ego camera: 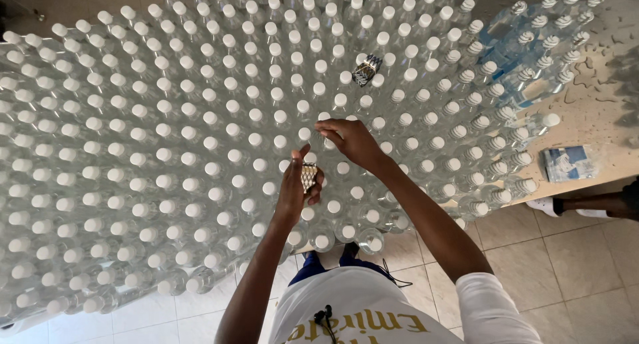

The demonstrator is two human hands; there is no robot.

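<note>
Overhead, left hand (pixel 296 184) grips a patterned seal stack (pixel 308 177); right hand (pixel 351 141) pinches a cap (pixel 328 128) at twelve o'clock. Most white-capped bottles (pixel 200 118) look unsealed; sealed ones (pixel 532 44) sit at two o'clock.

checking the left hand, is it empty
No, the left hand holds a small patterned stack of seals above the capped bottles.

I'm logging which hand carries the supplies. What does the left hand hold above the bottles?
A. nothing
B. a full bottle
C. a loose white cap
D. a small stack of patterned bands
D: the left hand grips a small stack of patterned bands over the white-capped bottles.
</note>
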